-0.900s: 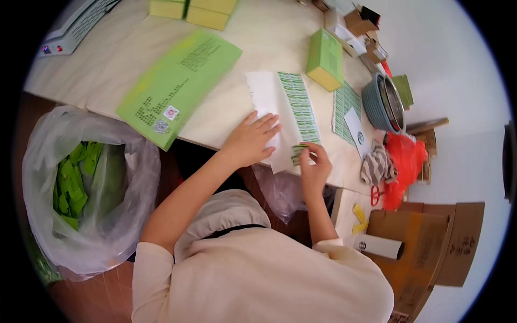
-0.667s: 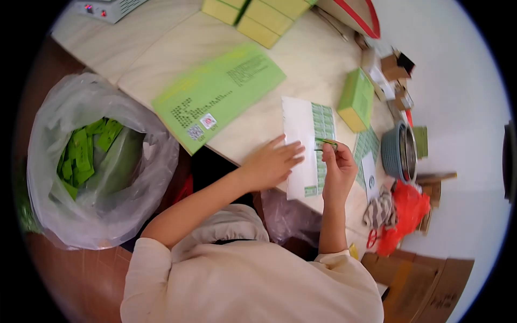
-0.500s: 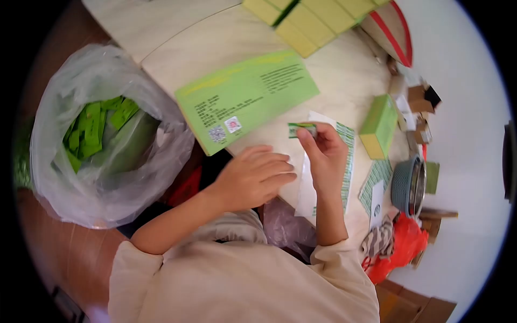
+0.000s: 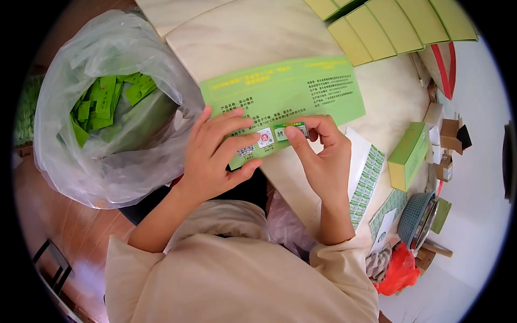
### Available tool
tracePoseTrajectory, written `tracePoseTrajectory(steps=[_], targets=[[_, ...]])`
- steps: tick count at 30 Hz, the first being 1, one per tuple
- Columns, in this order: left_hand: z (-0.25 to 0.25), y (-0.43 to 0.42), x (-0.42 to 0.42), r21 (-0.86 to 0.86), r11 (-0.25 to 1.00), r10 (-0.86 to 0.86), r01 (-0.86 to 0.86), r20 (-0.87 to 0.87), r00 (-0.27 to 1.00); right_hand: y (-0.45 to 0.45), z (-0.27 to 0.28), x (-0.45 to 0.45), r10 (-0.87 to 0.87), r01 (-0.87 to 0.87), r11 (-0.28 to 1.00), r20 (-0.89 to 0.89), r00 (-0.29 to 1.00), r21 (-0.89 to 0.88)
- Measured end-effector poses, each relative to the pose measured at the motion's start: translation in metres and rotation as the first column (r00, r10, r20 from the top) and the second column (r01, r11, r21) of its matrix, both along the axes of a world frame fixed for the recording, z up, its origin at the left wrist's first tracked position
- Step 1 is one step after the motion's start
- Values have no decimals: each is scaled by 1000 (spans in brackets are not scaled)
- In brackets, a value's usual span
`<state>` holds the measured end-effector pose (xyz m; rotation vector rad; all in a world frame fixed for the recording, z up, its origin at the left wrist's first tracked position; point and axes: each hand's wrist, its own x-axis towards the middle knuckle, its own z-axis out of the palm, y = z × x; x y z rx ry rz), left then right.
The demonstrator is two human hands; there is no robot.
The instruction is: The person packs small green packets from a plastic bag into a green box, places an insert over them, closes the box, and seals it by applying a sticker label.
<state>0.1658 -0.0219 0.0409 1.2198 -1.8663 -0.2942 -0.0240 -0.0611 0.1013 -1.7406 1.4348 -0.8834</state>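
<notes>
A flat light-green box (image 4: 301,81) with printed text, a QR code and a red-and-white square mark lies on the table. My left hand (image 4: 218,148) rests on its lower left part, fingers spread, fingertips beside the QR code. In my right hand (image 4: 323,148) a small green-and-white sticker (image 4: 283,133) is pinched between thumb and forefinger. The sticker is at the box's lower edge, just right of the red-and-white mark; whether it touches the surface I cannot tell. Right of that hand lies a sheet of similar green stickers (image 4: 371,175).
A clear plastic bag (image 4: 70,177) with several green packets (image 4: 102,99) stands on the left. Yellow-green boxes (image 4: 388,32) line the far right. On the right are a green box (image 4: 407,153), a blue-grey basket (image 4: 413,220) and a red plastic bag (image 4: 401,269).
My right hand has brought the sticker from beside the box to its lower edge. My left hand has moved from in front of the box onto it, spreading its fingers.
</notes>
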Motion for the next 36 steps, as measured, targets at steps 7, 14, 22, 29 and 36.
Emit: tracePoseTrajectory(steps=[7, 14, 22, 29, 36], targets=[[-4, -1, 0, -24, 1000, 9, -9, -5, 1000, -1, 0, 1, 19, -19, 1000, -4, 1000, -22], [-3, -1, 2, -8, 1000, -24, 24, 19, 1000, -2, 3, 1, 29, -31, 999, -40, 999, -34], [2, -1, 1, 2, 1000, 5, -5, 10, 1000, -3, 3, 1, 34, -38, 998, -63, 997, -53], [3, -1, 1, 9, 1000, 5, -5, 7, 1000, -3, 3, 2, 17, -19, 999, -47, 999, -47], [3, -1, 1, 6, 1000, -2, 2, 20, 1000, -3, 1, 0, 21, -23, 997, -40, 999, -67]])
